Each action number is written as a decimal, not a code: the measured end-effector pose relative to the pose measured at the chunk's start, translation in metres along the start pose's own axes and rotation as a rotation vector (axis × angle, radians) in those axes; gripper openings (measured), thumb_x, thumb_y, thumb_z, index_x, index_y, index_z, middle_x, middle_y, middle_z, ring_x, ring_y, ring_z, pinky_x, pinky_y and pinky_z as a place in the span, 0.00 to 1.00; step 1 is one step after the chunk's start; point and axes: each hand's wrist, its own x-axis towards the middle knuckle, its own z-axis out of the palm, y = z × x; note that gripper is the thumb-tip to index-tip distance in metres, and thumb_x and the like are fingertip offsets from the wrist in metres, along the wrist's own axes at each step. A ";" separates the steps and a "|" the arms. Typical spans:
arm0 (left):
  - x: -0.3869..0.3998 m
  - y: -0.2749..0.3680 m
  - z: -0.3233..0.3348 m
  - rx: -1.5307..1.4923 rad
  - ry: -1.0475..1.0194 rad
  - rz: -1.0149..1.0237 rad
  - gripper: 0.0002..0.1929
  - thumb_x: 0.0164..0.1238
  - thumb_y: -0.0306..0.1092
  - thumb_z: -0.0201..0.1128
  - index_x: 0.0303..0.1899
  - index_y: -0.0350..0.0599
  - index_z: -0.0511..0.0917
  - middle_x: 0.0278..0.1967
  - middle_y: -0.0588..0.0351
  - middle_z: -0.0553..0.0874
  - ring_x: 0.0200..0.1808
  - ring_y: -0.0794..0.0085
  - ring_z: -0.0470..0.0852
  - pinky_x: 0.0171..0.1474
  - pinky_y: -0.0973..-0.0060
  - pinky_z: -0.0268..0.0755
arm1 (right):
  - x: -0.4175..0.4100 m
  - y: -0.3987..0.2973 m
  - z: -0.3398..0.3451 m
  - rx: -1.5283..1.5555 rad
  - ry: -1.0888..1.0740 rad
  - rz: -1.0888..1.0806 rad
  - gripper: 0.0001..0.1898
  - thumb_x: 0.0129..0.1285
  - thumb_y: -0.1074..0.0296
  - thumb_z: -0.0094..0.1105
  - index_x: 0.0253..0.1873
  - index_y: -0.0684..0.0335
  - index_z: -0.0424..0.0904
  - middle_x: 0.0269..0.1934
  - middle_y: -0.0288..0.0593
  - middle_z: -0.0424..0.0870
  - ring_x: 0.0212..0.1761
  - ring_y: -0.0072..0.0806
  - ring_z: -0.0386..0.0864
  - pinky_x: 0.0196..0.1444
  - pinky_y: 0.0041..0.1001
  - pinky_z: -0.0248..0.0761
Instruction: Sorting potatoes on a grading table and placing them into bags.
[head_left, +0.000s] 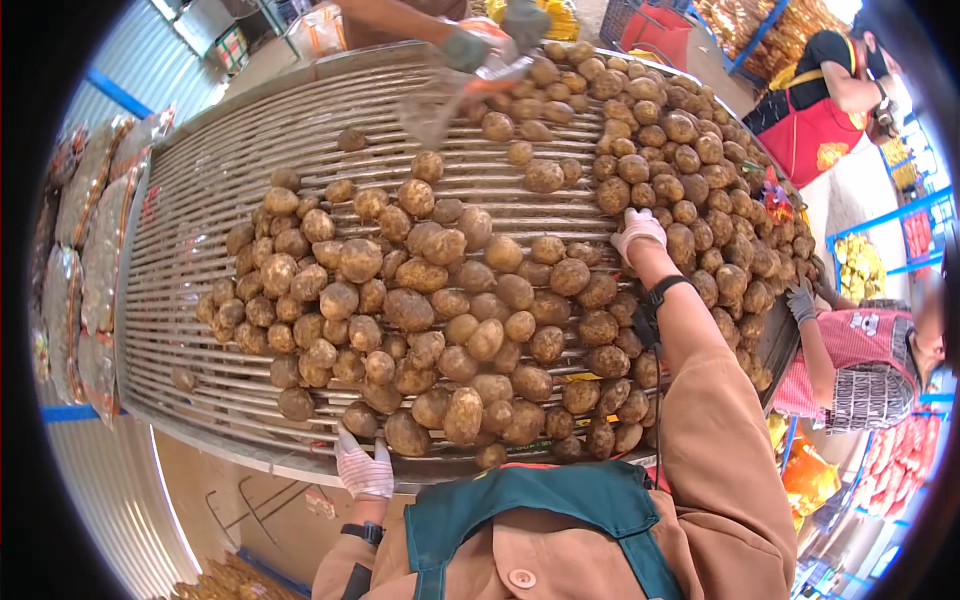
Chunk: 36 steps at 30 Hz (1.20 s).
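Observation:
Many brown potatoes lie loose over a slatted metal sorting table, piled thickest at its right side. My left hand, in a striped pale glove, rests at the near edge, its fingers spread beside a potato; nothing shows in its grasp. Reaching forward and right, my right hand, in a pale pinkish glove, touches the edge of the right-hand pile, just below a round potato. Its fingertips are partly hidden among the potatoes, so a grip cannot be made out.
Across the table, a person's gloved hands hold a clear plastic bag. Gray-gloved hands of another person touch the pile at right. A person in a red apron stands farther back. Filled sacks stand along the left side.

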 end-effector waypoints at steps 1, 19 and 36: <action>-0.001 0.001 0.001 0.003 0.002 0.000 0.44 0.63 0.38 0.71 0.75 0.26 0.58 0.62 0.24 0.76 0.64 0.34 0.75 0.69 0.51 0.68 | -0.004 0.002 -0.001 0.010 0.008 -0.038 0.33 0.59 0.53 0.71 0.69 0.56 0.75 0.68 0.56 0.75 0.70 0.52 0.75 0.69 0.43 0.72; 0.051 -0.036 0.022 -0.737 0.106 0.010 0.38 0.74 0.34 0.66 0.78 0.32 0.58 0.77 0.40 0.65 0.76 0.51 0.66 0.79 0.59 0.55 | -0.178 0.041 0.016 1.721 -0.251 0.078 0.18 0.69 0.64 0.68 0.60 0.59 0.78 0.44 0.33 0.84 0.45 0.26 0.81 0.40 0.31 0.77; 0.048 0.071 -0.066 -1.913 -0.754 -0.450 0.19 0.73 0.47 0.66 0.57 0.47 0.81 0.48 0.50 0.87 0.50 0.58 0.86 0.52 0.60 0.81 | -0.328 -0.173 0.018 0.693 -0.001 -1.293 0.36 0.60 0.64 0.70 0.73 0.62 0.67 0.71 0.57 0.69 0.74 0.56 0.68 0.75 0.49 0.64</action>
